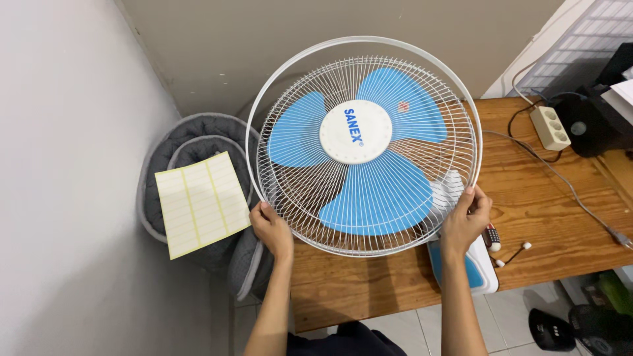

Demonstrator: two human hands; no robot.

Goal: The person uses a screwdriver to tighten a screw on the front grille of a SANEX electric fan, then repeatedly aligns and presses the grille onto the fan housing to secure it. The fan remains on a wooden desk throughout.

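Both hands, left (271, 231) and right (465, 221), are clamped on the lower rim of the fan guard (364, 146) held up over the table (541, 217); thin wire looks light but bendy, so I'd grip the stiff outer ring, not the spokes.

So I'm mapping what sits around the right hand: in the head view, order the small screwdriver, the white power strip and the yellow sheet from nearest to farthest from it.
From the right hand, on the fan guard's lower right rim:
1. Small screwdriver, on the table just right of the hand.
2. White power strip, up and right on the table.
3. Yellow sheet, far left, beyond the left hand.
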